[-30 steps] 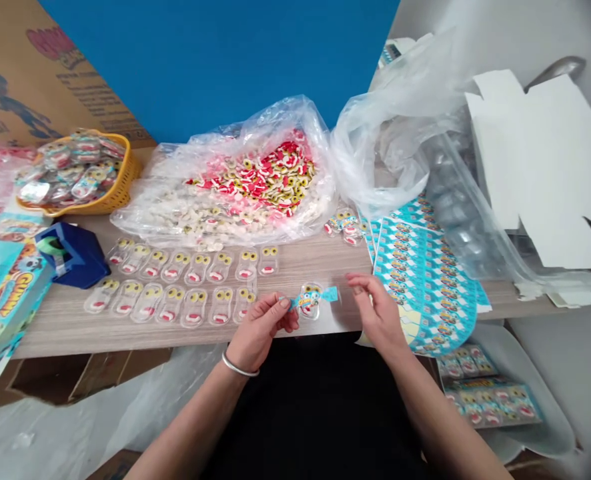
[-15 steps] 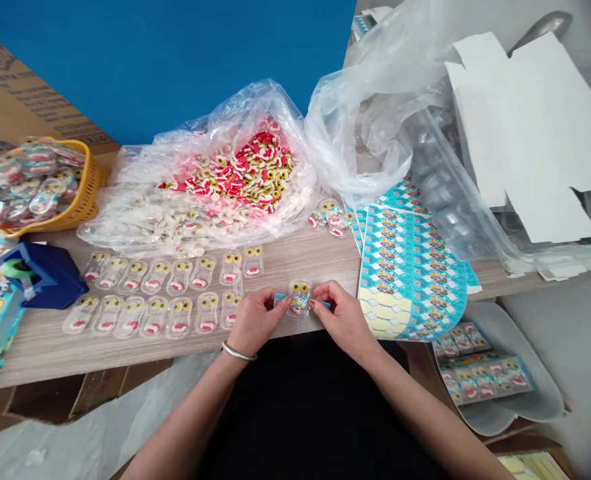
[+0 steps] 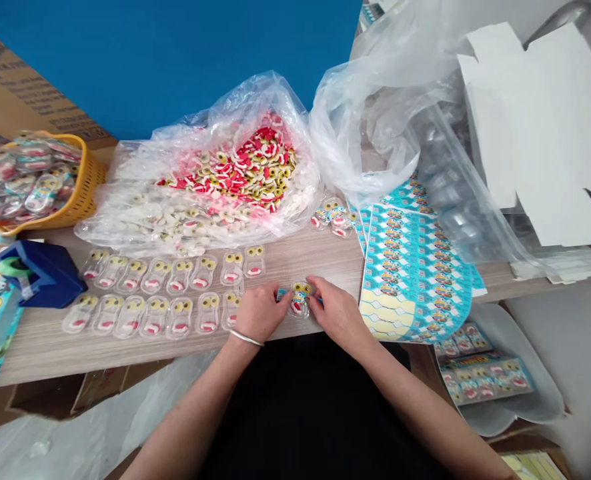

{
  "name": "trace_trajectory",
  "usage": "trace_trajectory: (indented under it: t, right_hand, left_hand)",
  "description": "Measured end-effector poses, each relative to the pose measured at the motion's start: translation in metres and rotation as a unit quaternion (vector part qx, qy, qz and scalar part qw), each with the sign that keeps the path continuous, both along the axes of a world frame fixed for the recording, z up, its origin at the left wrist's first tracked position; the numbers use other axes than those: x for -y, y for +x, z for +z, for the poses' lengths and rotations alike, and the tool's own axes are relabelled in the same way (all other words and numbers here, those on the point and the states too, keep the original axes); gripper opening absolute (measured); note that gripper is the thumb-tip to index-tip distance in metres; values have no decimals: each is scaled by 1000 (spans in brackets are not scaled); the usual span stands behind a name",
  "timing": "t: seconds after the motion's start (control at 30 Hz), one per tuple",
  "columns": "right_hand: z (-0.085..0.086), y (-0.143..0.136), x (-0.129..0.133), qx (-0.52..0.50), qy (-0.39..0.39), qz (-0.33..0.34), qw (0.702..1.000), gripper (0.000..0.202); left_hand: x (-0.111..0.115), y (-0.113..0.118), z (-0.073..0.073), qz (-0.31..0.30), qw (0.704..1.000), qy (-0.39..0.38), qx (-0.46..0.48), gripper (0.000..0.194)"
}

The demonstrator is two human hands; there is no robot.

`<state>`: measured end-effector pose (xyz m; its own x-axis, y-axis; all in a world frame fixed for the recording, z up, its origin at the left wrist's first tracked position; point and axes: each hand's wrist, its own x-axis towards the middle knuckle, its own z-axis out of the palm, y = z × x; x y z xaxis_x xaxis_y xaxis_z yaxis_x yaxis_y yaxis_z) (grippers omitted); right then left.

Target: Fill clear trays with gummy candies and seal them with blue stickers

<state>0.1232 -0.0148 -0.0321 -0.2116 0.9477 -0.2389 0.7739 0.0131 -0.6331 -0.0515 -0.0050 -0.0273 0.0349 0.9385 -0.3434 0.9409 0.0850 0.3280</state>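
Note:
A small clear blister pack with gummy eyes and a red-and-white gummy mouth stands at the table's front edge. Across its middle runs a blue printed label. My left hand pinches the label's left end against the pack. On the other side, my right hand has thumb and fingers closed at the pack's right edge, covering that end of the label. To the left lie two rows of similar unlabelled packs, each with eyes and mouth inside.
A large plastic bag of loose gummies lies behind the rows. Blue label sheets are at right, a tape dispenser and yellow basket at left. Several labelled packs sit behind my hands; a plastic bin stands lower right.
The label has gone from sticking out on both sides to lying closer around the pack. My right fingers have moved in over its right end, and the view has shifted slightly.

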Motion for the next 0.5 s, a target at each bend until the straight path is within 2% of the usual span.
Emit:
trace_trajectory:
  t: [0.1, 0.23, 0.37, 0.5]
  right_hand:
    - [5, -1, -2, 30, -14, 32, 999, 33]
    - [9, -6, 4, 60, -22, 75, 995, 29]
    - [7, -16, 14, 74, -24, 102, 992, 25]
    - [6, -22, 18, 80, -23, 117, 990, 24]
  left_hand:
    - [6, -1, 6, -20, 998, -3, -65, 42]
    - [31, -3, 13, -12, 994, 20, -107, 43]
    - [63, -10, 14, 36, 995, 33, -88, 45]
    - [91, -27, 20, 113, 990, 73, -48, 65]
